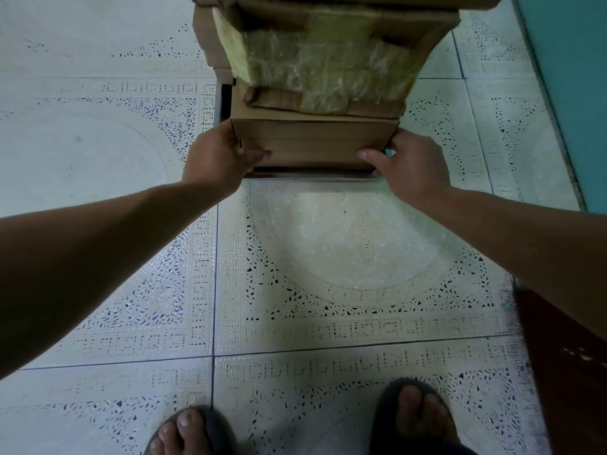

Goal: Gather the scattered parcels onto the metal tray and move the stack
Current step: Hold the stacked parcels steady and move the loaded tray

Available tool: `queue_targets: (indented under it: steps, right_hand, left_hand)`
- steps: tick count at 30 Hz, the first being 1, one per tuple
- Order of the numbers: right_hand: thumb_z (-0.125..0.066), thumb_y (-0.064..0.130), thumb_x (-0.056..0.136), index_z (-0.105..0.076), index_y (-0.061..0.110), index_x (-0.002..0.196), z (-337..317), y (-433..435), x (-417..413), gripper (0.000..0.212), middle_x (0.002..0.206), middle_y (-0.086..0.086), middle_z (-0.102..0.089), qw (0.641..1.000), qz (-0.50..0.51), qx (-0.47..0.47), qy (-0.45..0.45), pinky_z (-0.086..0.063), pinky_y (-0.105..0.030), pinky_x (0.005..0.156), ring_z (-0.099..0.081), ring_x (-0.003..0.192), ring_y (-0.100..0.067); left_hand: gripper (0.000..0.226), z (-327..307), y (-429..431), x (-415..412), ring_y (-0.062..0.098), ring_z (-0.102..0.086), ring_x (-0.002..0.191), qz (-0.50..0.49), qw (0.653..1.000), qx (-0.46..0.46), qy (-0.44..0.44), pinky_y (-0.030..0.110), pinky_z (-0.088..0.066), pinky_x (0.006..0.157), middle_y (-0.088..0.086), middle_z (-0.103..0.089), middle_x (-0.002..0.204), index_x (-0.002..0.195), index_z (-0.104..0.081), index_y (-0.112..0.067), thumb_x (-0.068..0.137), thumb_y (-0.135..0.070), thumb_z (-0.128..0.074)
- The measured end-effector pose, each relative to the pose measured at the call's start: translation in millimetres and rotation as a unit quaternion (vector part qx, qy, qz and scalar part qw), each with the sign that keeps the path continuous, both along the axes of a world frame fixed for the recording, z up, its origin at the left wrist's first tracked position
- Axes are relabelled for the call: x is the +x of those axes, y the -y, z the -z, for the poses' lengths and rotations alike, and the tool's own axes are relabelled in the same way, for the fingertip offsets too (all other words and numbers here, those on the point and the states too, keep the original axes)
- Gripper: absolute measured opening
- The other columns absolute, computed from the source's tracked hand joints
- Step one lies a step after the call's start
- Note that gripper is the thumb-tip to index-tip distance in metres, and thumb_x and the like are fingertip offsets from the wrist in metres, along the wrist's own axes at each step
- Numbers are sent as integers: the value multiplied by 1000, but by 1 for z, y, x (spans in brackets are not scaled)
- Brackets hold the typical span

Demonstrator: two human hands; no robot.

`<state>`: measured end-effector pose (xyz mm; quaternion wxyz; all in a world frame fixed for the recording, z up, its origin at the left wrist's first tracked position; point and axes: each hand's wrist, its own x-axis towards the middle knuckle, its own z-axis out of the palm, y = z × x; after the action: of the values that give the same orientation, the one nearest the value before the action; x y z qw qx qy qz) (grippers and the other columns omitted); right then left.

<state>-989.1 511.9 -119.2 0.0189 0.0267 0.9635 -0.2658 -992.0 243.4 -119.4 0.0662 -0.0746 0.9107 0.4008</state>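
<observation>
Stack of brown cardboard parcels [315, 139] fills gap between left hand [220, 156] and right hand [410, 162], walls off room ahead. Pale patterned tile floor [328, 241] open outward of left hand, also behind both. Teal wall [574, 77] close outward of right hand; dark red-brown wooden panel [565, 372] behind it.

Dim, greenish indoor light falls softly, seemingly from above and ahead, leaving the forearms [98, 257] dark, a broad faint shadow over the near floor tiles [295, 362], a mild sheen on the taped parcel [305, 70], and wide-angle bending with slight softness at the edges.
</observation>
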Motion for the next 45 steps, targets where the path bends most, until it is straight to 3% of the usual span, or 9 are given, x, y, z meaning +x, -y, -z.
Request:
queue_targets:
  steps: [4, 8, 14, 20, 24, 29, 39, 42, 45]
  right_hand:
    - [-65, 52, 85, -69, 15, 110, -4, -1, 0, 45, 100, -4, -74, 1000, -4, 7, 6, -56, -37, 79, -71, 82, -23]
    - [-66, 49, 86, -63, 14, 121, -9, 0, 3, 49, 113, -5, -72, 1000, -7, -9, -12, -54, -36, 85, -69, 95, -24]
    - [-63, 52, 86, -70, 14, 111, -12, -1, 1, 45, 99, -5, -75, 1000, -2, -3, -1, -56, -38, 79, -71, 84, -23]
    - [-64, 57, 85, -64, 17, 121, -25, -1, 4, 54, 115, -3, -71, 1000, -12, -10, 5, -53, -36, 86, -67, 99, -23]
    - [-61, 64, 83, -62, 23, 123, -29, 0, 6, 57, 120, 4, -69, 1000, -12, -25, -3, -51, -34, 91, -66, 103, -18]
    - [-58, 64, 85, -68, 27, 113, -29, 1, 5, 47, 112, 6, -72, 999, -1, -42, -9, -56, -40, 85, -71, 86, -18]
    - [-58, 60, 87, -66, 22, 118, -27, 0, 4, 50, 112, 3, -72, 1000, -12, -6, -6, -54, -37, 86, -69, 91, -20]
    - [-61, 59, 87, -66, 23, 118, -29, 0, 4, 48, 114, 4, -71, 1000, -4, -9, -3, -52, -32, 86, -68, 94, -19]
    - [-63, 60, 84, -60, 24, 125, -32, 1, 4, 54, 120, 4, -69, 1000, -2, -21, -10, -51, -35, 91, -65, 105, -18]
  left_hand:
    - [45, -3, 2, -1, 19, -67, 98, 20, 1000, 6, 1, 38, -54, 89, -3, -71, 109, 121, -63, -25, 79, -34, -78]
    - [54, -8, 7, 0, -2, -64, 86, 41, 997, 58, -3, 21, -50, 76, -19, -68, 99, 127, -56, -33, 78, -29, -79]
    - [32, -9, 8, -3, -6, -61, 68, 27, 995, 100, 10, 26, -50, 77, -21, -69, 84, 110, -65, -36, 81, -29, -76]
    - [55, -19, 9, -2, -2, -66, 99, 46, 990, 130, -3, 30, -54, 91, -20, -70, 106, 129, -57, -34, 79, -27, -79]
    - [58, -23, 9, -4, -2, -66, 101, 50, 988, 148, -13, 32, -51, 99, -16, -71, 108, 132, -58, -28, 79, -19, -79]
    - [56, -25, 7, -5, -8, -65, 95, 37, 988, 153, -13, 23, -50, 97, -15, -71, 105, 130, -60, -28, 78, -19, -79]
    - [54, -22, 6, -4, -17, -61, 90, 52, 992, 108, -34, 4, -46, 81, -20, -69, 103, 129, -60, -29, 79, -24, -79]
    - [57, -22, 7, -4, -12, -63, 85, 52, 991, 115, -34, 18, -52, 86, -21, -70, 99, 130, -58, -33, 78, -27, -80]
    - [74, -24, 8, -5, -2, -61, 108, 59, 989, 126, -48, 19, -55, 82, -20, -64, 123, 141, -44, -37, 77, -32, -80]
